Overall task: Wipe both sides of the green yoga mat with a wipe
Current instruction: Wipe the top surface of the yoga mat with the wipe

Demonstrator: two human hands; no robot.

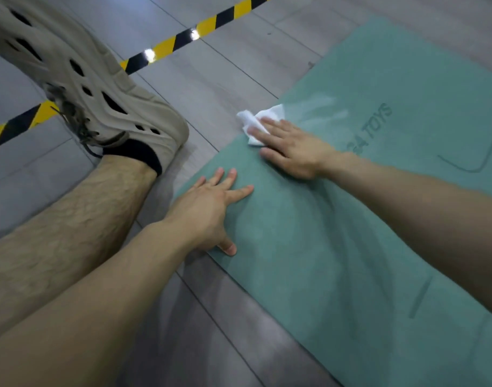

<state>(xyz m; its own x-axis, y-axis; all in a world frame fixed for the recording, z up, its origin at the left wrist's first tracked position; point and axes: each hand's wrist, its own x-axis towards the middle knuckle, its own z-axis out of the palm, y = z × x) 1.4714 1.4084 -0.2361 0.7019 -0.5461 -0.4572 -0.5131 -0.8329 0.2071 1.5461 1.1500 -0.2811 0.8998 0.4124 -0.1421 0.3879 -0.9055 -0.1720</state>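
Head camera looks down at the green yoga mat (337, 247), which lies flat on the grey plank floor (211, 317) and fills the right side of the scene, running from its left corner near my hands away to the far right. Pressed-in lettering (379, 121) that ends in "TOYS" shows on its upper face, with thin line markings further right.

My right hand (292, 152) lies palm down on the mat by its far-left edge. Its fingers (267, 125) are straight and press on the white wipe (253, 121); nothing is curled around it. The wipe is crumpled and straddles that edge, part of it on the mat and part over the floor. Just beyond the wipe, on the far side, the mat has a pale, shiny patch.

My left hand (214, 208) is spread flat on the left corner of the mat, nearer to me than the right hand and apart from it. The fingers are straight and fanned, pointing away from me, the thumb stretched toward the near edge. It holds nothing and only rests on the mat.

To the left of the mat my bare leg (71, 208) stretches over the floor, ending in a beige shoe (85, 79) with cut-out holes and a dark sock, heel down just beside the mat's far-left edge. A strip of yellow-and-black tape (166, 48) runs across the floor on the far side, passing behind the shoe.
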